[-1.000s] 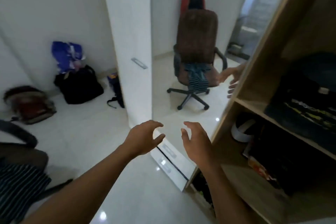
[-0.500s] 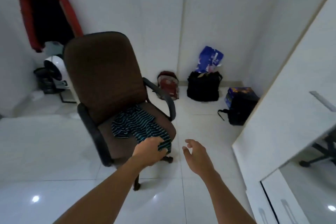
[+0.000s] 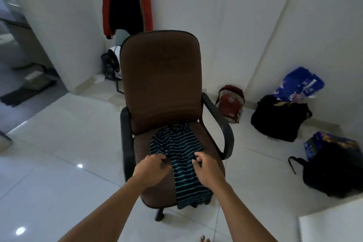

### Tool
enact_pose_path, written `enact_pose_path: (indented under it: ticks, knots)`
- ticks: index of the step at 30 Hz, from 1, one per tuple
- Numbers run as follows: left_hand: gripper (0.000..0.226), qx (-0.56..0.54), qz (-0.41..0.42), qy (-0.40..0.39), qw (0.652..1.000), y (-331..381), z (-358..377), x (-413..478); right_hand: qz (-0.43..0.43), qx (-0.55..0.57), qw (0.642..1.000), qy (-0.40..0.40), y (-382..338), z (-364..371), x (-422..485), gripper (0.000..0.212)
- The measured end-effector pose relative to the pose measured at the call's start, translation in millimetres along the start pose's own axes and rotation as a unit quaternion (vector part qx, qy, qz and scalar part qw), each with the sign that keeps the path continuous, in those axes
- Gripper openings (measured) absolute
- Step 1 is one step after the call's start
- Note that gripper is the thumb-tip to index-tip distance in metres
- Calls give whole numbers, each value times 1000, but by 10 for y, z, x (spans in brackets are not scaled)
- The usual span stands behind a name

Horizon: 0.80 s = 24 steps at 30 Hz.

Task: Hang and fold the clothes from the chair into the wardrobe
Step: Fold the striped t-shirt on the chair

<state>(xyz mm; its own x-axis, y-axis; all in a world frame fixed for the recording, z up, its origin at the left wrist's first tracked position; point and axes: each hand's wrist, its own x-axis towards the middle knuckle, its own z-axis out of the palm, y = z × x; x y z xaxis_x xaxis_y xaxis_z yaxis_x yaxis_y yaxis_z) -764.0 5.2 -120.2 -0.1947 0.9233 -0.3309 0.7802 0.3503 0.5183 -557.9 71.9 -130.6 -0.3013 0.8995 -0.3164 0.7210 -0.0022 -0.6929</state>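
A brown office chair [image 3: 161, 76] with black armrests stands in the middle of the room, facing me. A dark striped shirt [image 3: 176, 143] lies on its seat and hangs over the front edge. My left hand [image 3: 151, 171] pinches the shirt's left side with closed fingers. My right hand [image 3: 206, 169] grips the shirt's right side the same way. The wardrobe shows only as a white door corner [image 3: 330, 226] at the bottom right.
A red and black jacket [image 3: 126, 0] hangs on the wall behind the chair. A small white fan [image 3: 115, 61] stands beneath it. A red backpack [image 3: 230, 104], a black bag [image 3: 279, 120], a blue plastic bag [image 3: 300, 84] and another black backpack [image 3: 334, 173] sit on the floor at the right.
I turned from the wardrobe to the chair and came close to it. Both hands went from open in the air to closed on the striped shirt.
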Motion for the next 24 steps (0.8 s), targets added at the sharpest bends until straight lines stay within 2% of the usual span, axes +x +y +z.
enact_pose_path:
  ticks: [5, 11, 16, 20, 24]
  knots:
    - [25, -13, -56, -11, 998, 171, 48, 563, 9, -10, 997, -79, 219, -284, 873, 45]
    - [40, -40, -111, -15, 993, 137, 154, 1226, 25, -43, 988, -149, 411, -425, 1745, 45]
    - [58, -52, -150, -1, 987, -36, 376, 1925, 47, -76, 974, -210, 592, -264, 2471, 46]
    - [64, -60, -173, -49, 982, -377, 738, 2655, 59, -115, 965, -228, 869, 27, 3031, 45]
    - [68, -83, -206, -93, 971, -713, 1231, 3242, 54, -173, 941, -286, 1224, 395, 3510, 46]
